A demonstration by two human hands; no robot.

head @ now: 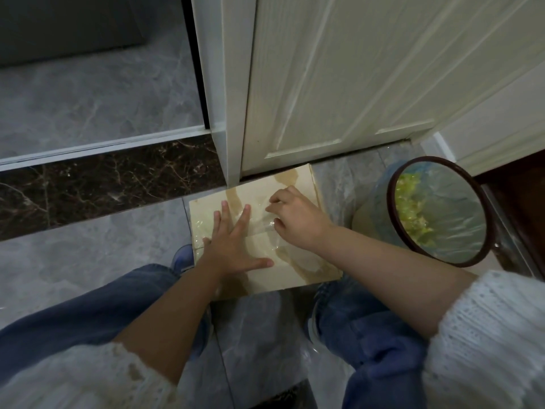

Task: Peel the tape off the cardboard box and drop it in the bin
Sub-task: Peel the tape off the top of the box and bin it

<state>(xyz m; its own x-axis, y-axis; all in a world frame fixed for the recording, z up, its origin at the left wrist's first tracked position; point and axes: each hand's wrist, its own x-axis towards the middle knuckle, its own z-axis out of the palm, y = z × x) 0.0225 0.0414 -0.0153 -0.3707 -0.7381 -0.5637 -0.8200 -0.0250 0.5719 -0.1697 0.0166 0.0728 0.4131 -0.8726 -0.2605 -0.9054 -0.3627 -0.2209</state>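
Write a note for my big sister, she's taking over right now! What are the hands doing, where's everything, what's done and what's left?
Left hand: flat, fingers spread, pressing the cardboard box onto the floor.
Right hand: fingers curled, picking at the clear tape on the box top.
Bin: right of the box, lined, already holding scraps.
Done: tape seems to be lifting under the right fingers.
Left: peel it off, drop it in the bin.

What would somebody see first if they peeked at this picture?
Probably the two hands on the cardboard box lying on the floor: the left hand presses flat on it while the right hand picks at the clear tape. Next, the round bin to the right, with yellow-green scraps inside.
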